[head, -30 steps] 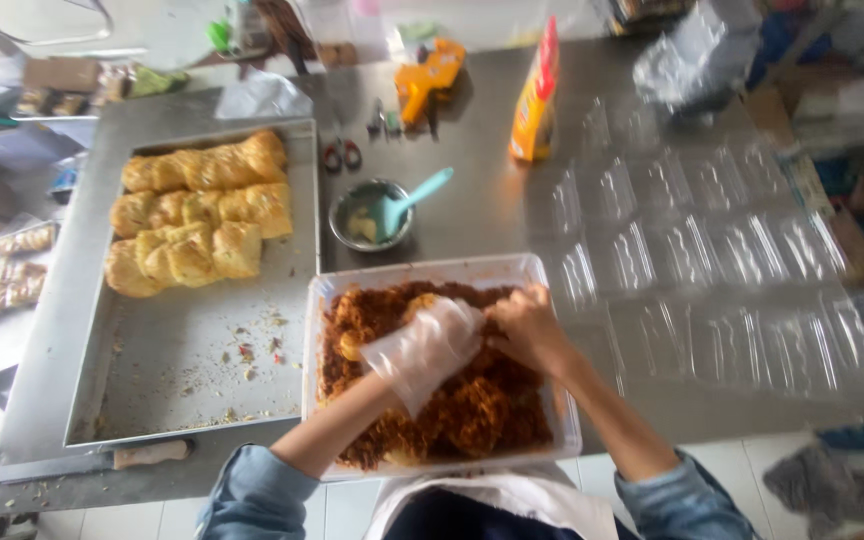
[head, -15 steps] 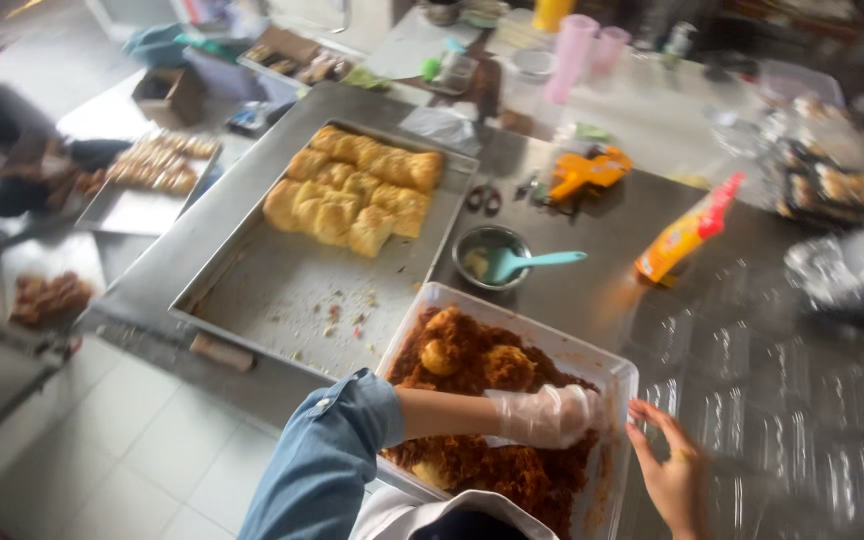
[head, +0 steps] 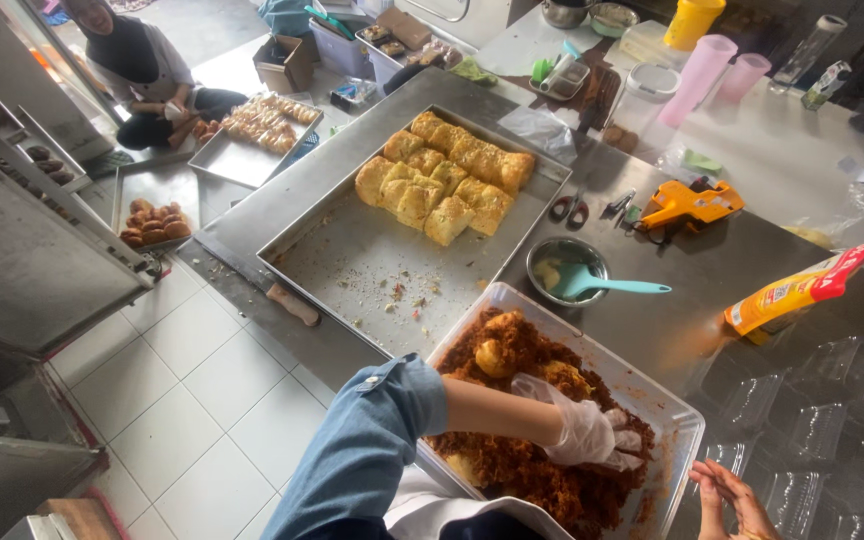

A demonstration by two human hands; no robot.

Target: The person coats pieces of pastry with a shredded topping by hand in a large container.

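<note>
Head view, looking down on a steel counter (head: 692, 300). The left hand (head: 582, 432), in a thin clear glove, lies in the tub (head: 677, 415) of brown shredded floss (head: 512, 465) at lower centre; its fingers (head: 620, 440) are curled narrow and pressed into the floss — whether they enclose a bun cannot be told. Two floss-coated buns (head: 495, 355) sit in the tub just above the hand. The bare right hand (head: 727, 498) shows at the bottom edge, lower right, fingers loosely spread, holding nothing, beside the tub's right rim. Above the tub, a small bowl with a teal spatula (head: 592, 283); upper centre, a baking tray (head: 352, 265) with a block of plain buns (head: 442, 180) at its far end; at right, clear plastic clamshells (head: 812, 420) and a yellow pouch (head: 797, 290). A seated person (head: 142, 65) works on the floor at upper left. Risks, as judged: the tub overhangs the counter's near edge, so a downward press could tip it; loose floss may scatter over the rim.
</note>
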